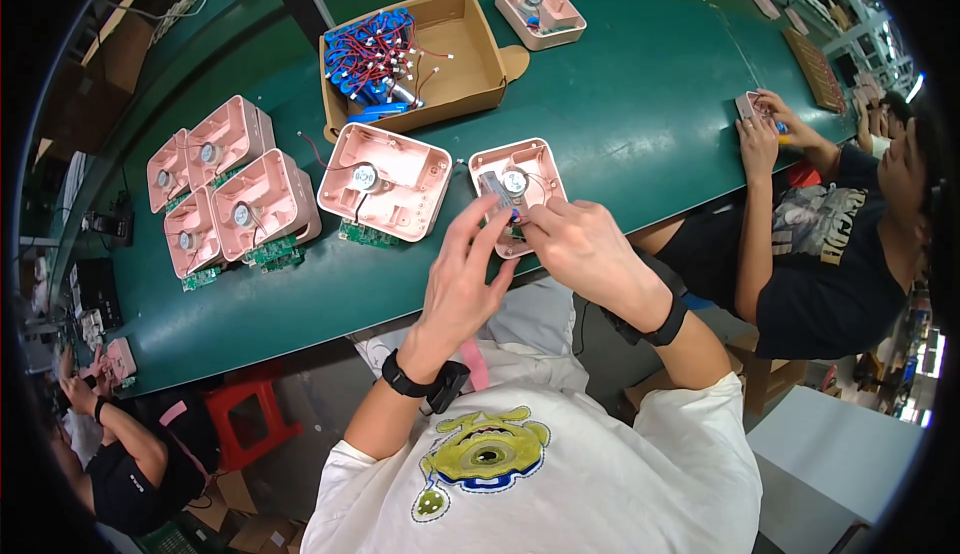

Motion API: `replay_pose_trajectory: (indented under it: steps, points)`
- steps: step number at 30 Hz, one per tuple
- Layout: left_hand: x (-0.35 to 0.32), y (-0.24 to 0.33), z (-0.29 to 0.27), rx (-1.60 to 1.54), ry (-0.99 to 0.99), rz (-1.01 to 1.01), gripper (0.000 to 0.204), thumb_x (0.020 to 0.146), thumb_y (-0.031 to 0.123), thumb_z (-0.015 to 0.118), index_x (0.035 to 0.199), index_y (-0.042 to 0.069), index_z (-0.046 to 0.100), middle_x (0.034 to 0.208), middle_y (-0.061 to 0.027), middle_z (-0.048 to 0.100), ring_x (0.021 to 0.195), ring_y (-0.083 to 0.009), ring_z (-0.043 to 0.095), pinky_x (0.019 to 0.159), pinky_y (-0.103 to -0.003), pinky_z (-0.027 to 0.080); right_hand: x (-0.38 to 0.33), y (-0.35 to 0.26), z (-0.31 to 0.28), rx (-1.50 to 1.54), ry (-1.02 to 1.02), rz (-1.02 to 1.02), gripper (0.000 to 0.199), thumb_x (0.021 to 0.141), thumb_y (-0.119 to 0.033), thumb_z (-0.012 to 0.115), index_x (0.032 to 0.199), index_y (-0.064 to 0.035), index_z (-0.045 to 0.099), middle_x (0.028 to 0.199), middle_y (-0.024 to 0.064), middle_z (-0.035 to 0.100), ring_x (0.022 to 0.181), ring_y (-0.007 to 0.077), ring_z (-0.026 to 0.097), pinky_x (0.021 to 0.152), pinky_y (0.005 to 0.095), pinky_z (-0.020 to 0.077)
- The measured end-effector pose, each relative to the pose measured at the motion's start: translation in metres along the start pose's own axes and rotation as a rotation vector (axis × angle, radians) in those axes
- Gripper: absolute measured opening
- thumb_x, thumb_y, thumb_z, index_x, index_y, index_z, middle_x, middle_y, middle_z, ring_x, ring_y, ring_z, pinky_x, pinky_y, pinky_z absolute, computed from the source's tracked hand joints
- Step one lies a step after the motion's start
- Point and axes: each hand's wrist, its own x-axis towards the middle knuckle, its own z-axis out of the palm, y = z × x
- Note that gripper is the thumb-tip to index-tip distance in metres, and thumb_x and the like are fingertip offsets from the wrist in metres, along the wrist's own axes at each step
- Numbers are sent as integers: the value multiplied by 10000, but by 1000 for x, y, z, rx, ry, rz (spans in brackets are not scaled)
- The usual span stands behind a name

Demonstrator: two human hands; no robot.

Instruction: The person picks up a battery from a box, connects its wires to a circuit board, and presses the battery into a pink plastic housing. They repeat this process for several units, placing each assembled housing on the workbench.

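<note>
Both hands work over the open pink housing [520, 189] near the counter [640, 114] edge — left hand [462, 279] pinching a small grey part [493, 188], right hand [580, 244] clenched on the wiring. Thin wires could snag or tear if tugged; another housing [385, 182] sits at 9 o'clock.

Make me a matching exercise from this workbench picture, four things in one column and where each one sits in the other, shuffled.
Things:
1. cardboard box
2. stack of pink shells
3. small pink shell
4. red stool

Places:
A. under the person's hands at the table's near edge
B. on the floor below the table
C. far side of the table, holding blue batteries with wires
D. on the table's left part

Pairs: 1-C, 2-D, 3-A, 4-B
</note>
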Motion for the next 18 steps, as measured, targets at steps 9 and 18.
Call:
replay_pose_trajectory:
  steps: [9, 18]
  points:
    - [34, -4, -21, -133, -447, -152, 895, 765, 33, 820, 1565, 103, 424, 1391, -160, 581, 1140, -372, 650, 946, -449, 561, -2, 3, -8, -56, -84, -69, 80, 793, -50, 686, 828, 0, 633, 889, 99, 594, 828, 247, 678, 610, 358, 558]
    - [46, -9, -16, -85, -434, -21, 696, 737, 77, 844, 1371, 65, 557, 1319, -134, 594, 1125, -378, 649, 913, -460, 572, -4, 9, -17, -54, -114, -94, 113, 809, -53, 681, 873, 4, 607, 893, 98, 569, 819, 230, 682, 589, 359, 544]
